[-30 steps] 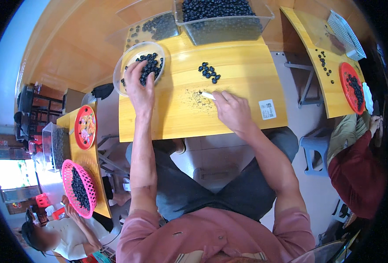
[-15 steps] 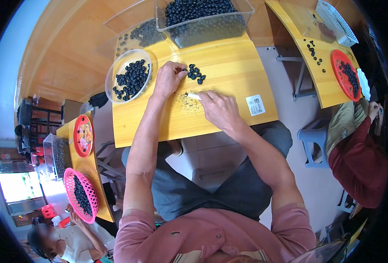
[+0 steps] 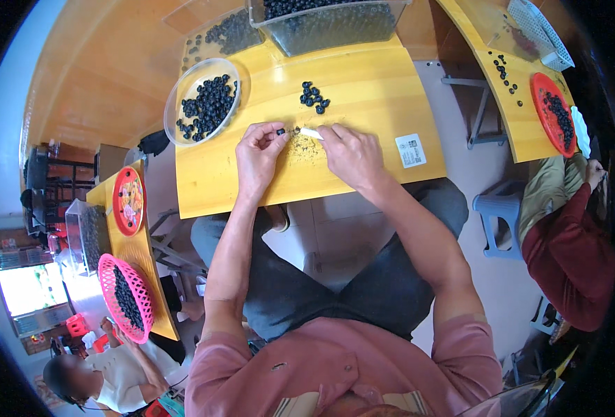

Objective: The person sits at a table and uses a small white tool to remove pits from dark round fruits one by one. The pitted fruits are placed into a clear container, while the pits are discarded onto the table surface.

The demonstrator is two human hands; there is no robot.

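Pinched between the thumb and forefinger of my left hand is a small black bead. My right hand is closed around a small tool with a white handle; its dark tip points at the bead, with a slight gap between them. Dark crumbs lie scattered on the yellow wooden table below. Beyond my hands sits a loose group of black beads. To the left stands a round clear tub of similar beads.
A large clear bin of black beads stands at the table's far edge. A white label is on the table's right side. Side tables hold a red tray and a pink basket; people sit at both sides.
My left hand has come back from the loose bead group toward me, bringing a bead beside the tool tip. My right hand stays nearly in place, still holding the tool.
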